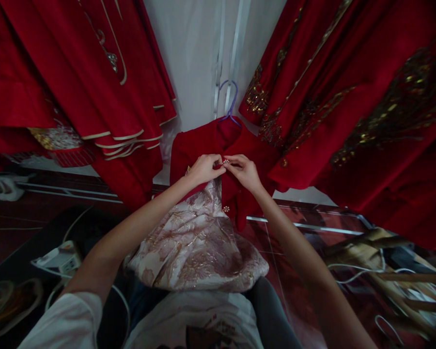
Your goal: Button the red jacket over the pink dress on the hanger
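One white shirt [199, 312] sits below two hands [205, 168] pinching one ornament [225, 162].

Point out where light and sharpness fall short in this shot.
Head view: dim overall, the right edge fading to black; red clothes at the sides look stretched, likely by a wide lens; the pile at lower right is smeared; the button between left hand and right hand lacks fine detail.

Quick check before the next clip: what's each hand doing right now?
Left hand: fingers curled at the red jacket; whether closed on anything can't be told.
Right hand: closed, thumb and fingertip pinching the beaded button.
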Available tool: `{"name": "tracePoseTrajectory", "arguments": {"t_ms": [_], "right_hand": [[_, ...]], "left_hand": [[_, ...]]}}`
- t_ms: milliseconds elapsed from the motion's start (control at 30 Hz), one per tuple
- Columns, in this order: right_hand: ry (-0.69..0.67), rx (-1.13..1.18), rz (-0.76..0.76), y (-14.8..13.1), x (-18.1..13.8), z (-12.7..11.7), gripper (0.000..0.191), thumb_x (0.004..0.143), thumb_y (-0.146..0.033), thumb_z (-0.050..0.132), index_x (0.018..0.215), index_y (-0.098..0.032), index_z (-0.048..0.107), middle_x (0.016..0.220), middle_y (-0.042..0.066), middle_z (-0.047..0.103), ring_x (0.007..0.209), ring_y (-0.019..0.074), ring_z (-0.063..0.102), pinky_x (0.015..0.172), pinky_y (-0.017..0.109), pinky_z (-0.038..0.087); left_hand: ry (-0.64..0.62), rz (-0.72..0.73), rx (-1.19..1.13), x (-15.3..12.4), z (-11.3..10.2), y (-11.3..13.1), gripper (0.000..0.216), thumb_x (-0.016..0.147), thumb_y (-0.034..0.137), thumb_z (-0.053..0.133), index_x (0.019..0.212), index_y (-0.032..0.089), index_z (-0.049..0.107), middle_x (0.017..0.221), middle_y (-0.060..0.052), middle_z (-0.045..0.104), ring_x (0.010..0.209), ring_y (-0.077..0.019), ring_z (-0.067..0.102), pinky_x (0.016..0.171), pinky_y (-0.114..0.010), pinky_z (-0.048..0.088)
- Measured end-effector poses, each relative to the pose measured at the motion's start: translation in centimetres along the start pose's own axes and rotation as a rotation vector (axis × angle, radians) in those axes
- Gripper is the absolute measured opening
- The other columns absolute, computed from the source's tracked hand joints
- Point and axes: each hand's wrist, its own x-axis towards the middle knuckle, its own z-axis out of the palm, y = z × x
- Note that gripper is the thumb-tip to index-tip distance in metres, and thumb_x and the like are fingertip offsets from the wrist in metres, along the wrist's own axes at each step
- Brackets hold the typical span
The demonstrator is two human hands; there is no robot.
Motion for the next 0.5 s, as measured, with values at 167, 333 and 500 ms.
{"name": "tracePoseTrajectory", "arguments": {"t_ms": [167, 333, 500], "right_hand": [[0.013, -0.012, -0.006, 0.3, -0.1, 0.1, 0.030, 0.075, -0.039, 0.073, 0.098, -0.019, 0.071, 0.100, 0.006, 0.064, 0.086, 0.0164, 0.067, 0.082, 0.032, 0.058], [-0.037, 0.021, -0.011, 0.6, 0.1, 0.1, 0.030, 0.076, -0.037, 0.071, 0.101, -0.020, 0.069, 0.104, 0.007, 0.060, 0.092, 0.0174, 0.065, 0.082, 0.033, 0.059], [-0.028, 0.026, 0.002, 0.6, -1.7, 1.1, 0.045, 0.084, -0.035, 0.060, 0.127, -0.024, 0.051, 0.130, 0.010, 0.046, 0.107, 0.0179, 0.060, 0.089, 0.034, 0.056]], "left_hand": [[-0.017, 0.035, 0.032, 0.0, -0.2, 0.0, 0.010, 0.078, 0.025, 0.058, 0.078, 0.016, 0.062, 0.071, 0.000, 0.064, 0.061, -0.0114, 0.055, 0.060, -0.022, 0.038], [-0.076, 0.139, 0.067, 0.1, -0.4, -0.3, 0.008, 0.081, 0.021, 0.054, 0.081, 0.017, 0.061, 0.078, -0.002, 0.064, 0.068, -0.0131, 0.057, 0.065, -0.024, 0.040], [-0.041, 0.056, 0.060, -0.8, 0.4, -0.4, 0.018, 0.087, 0.027, 0.049, 0.101, 0.018, 0.056, 0.100, -0.006, 0.062, 0.087, -0.0171, 0.061, 0.077, -0.028, 0.047]]}}
